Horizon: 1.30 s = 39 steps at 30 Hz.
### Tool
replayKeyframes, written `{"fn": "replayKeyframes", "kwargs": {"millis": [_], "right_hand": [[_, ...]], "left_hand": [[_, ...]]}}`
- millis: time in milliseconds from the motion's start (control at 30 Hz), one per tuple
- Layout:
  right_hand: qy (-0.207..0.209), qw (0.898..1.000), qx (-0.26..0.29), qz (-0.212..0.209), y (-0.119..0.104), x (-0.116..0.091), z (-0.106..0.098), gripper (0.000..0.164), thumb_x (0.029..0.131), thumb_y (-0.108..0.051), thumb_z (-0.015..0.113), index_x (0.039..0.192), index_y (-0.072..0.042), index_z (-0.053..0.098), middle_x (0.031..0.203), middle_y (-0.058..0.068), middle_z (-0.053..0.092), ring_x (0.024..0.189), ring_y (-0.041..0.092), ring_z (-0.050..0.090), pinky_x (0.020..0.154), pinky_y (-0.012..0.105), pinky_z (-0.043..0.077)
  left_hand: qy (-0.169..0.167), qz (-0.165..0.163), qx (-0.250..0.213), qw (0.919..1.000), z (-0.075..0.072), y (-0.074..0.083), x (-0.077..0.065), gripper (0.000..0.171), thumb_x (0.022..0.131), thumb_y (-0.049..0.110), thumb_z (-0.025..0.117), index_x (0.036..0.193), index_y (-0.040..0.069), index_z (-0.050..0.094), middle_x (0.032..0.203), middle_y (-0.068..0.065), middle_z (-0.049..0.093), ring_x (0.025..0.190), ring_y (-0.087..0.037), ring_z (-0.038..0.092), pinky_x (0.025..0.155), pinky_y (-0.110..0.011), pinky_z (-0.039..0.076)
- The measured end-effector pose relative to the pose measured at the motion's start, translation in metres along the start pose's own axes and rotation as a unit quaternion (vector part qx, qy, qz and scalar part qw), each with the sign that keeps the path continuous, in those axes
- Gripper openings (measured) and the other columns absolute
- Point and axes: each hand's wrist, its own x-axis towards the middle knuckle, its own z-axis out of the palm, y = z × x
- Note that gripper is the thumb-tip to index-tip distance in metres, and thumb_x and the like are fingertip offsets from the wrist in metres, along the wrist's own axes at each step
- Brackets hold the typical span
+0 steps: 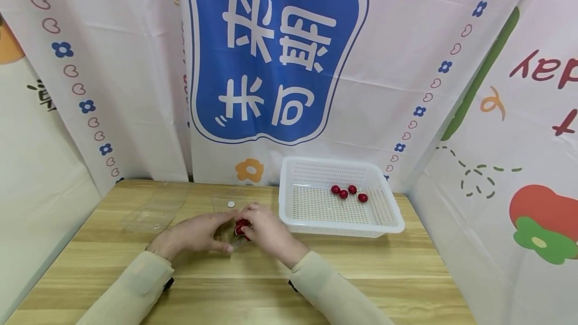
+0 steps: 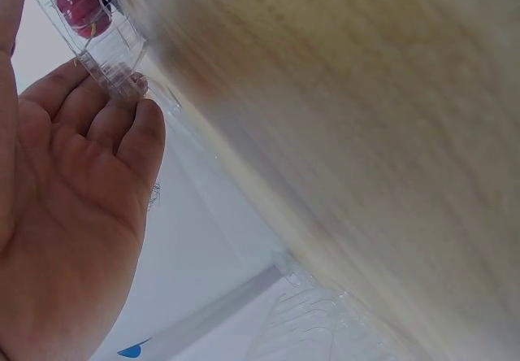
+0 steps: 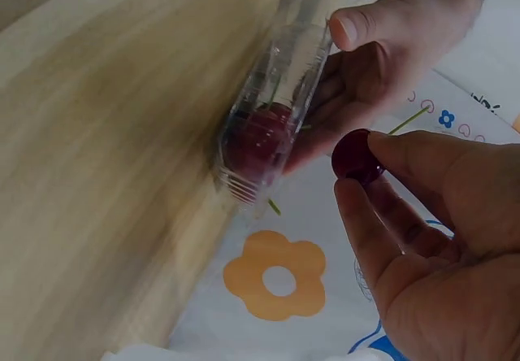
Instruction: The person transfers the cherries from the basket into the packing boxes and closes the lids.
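Note:
Between thumb and forefinger my right hand (image 1: 270,232) pinches a dark red cherry (image 3: 357,157) with a green stem. The cherry is held just beside a small clear plastic box (image 3: 299,56), apart from it in the right wrist view. More cherries (image 3: 258,143) lie inside that box, at one end. My left hand (image 1: 198,234) is spread around the box's left side, thumb near the rim and fairly straight fingers along the far side. In the left wrist view its fingertips (image 2: 142,125) touch the box's end. From the head view, both hands partly hide the box.
A white perforated basket (image 1: 289,222) stands at the back right of the wooden table (image 1: 253,295), with several cherries (image 1: 343,194) in it. More clear plastic packaging (image 1: 155,207) lies at the back left. A white round sticker (image 1: 231,204) shows behind the hands. Printed curtains enclose the table.

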Motion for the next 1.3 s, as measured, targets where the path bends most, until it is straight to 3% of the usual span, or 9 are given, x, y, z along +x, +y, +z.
{"fn": "replayKeyframes", "kwargs": {"millis": [167,433,667,1000,1200,1300], "right_hand": [[-0.01,1.0,-0.004,0.01,-0.002,0.0,0.007,0.026,0.11,-0.019,0.087,0.135,-0.015,0.087,0.135,0.0,0.083,0.123,0.013,0.079,0.107,0.02,0.067],[-0.013,1.0,-0.008,0.023,-0.002,0.002,0.012,0.019,0.109,-0.027,0.088,0.124,-0.016,0.089,0.12,-0.002,0.084,0.102,0.005,0.073,0.088,0.015,0.062],[-0.005,1.0,-0.024,0.018,-0.004,0.004,0.015,0.01,0.109,-0.024,0.087,0.111,-0.015,0.089,0.109,-0.003,0.087,0.092,0.002,0.073,0.081,0.013,0.061],[0.004,0.999,-0.028,0.022,-0.003,0.002,0.018,0.007,0.107,-0.01,0.085,0.112,-0.011,0.09,0.113,0.001,0.089,0.102,0.008,0.081,0.088,0.015,0.066],[0.006,0.999,-0.035,0.017,-0.002,-0.006,0.014,0.011,0.108,-0.02,0.088,0.115,-0.012,0.089,0.113,0.0,0.086,0.1,0.01,0.078,0.09,0.018,0.067],[0.001,0.999,-0.043,0.012,-0.001,-0.012,0.014,0.02,0.108,-0.025,0.089,0.123,-0.011,0.087,0.122,0.001,0.086,0.11,0.014,0.08,0.1,0.025,0.069]], "left_hand": [[-0.004,-0.003,-0.004,1.0,0.0,0.0,0.0,0.108,0.099,0.053,0.094,0.181,0.006,0.043,0.182,-0.025,0.052,0.165,-0.051,0.056,0.135,-0.073,0.049],[-0.005,0.002,-0.005,1.0,0.001,-0.001,0.0,0.107,0.099,0.053,0.094,0.181,0.005,0.044,0.183,-0.023,0.052,0.166,-0.05,0.056,0.135,-0.073,0.049],[-0.006,-0.001,-0.005,1.0,0.001,-0.002,-0.001,0.107,0.099,0.055,0.094,0.181,0.008,0.044,0.183,-0.022,0.052,0.167,-0.05,0.055,0.135,-0.072,0.049],[-0.006,-0.004,0.001,1.0,0.0,0.001,0.0,0.106,0.099,0.053,0.095,0.18,0.006,0.045,0.184,-0.024,0.051,0.167,-0.051,0.054,0.137,-0.073,0.047],[-0.018,-0.002,0.036,0.9992,-0.007,0.007,-0.006,0.109,0.095,0.054,0.097,0.178,0.003,0.048,0.181,-0.023,0.055,0.165,-0.05,0.057,0.135,-0.072,0.05],[-0.027,-0.002,0.051,0.9983,-0.012,0.009,-0.01,0.11,0.093,0.054,0.099,0.177,0.002,0.049,0.179,-0.023,0.057,0.163,-0.05,0.059,0.134,-0.072,0.051]]}}
